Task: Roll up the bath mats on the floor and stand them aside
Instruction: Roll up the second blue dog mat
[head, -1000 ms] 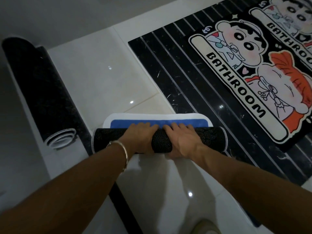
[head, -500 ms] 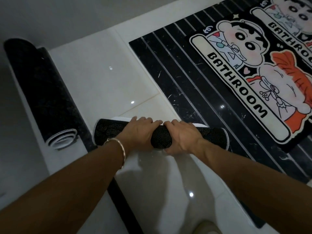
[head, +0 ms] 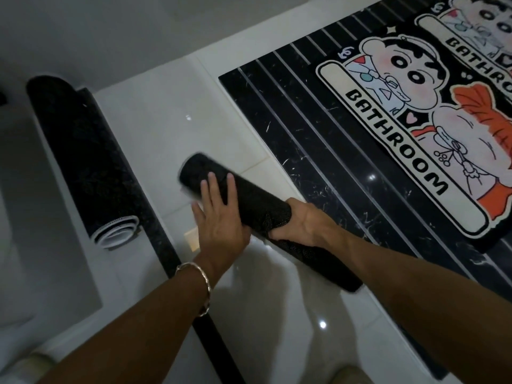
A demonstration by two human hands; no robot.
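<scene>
Rolled mat [head: 261, 212]: held slanted at centre frame.
Left hand [head: 220, 220]: laid flat against it, fingers straight.
Right hand [head: 303, 223]: curled around it.

Your view dim, grey. Small glare spots on glossy floor [head: 277, 328]. Soft shadow beneath rolled mat [head: 263, 214], its far end motion-blurred. Lines bend toward frame edges.

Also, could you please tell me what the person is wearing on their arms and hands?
No sleeves are in view; both arms are bare. The left hand has a thin, silver-coloured bangle at its wrist. The right hand has a bare wrist. No rings, watch or gloves show on either hand.
</scene>
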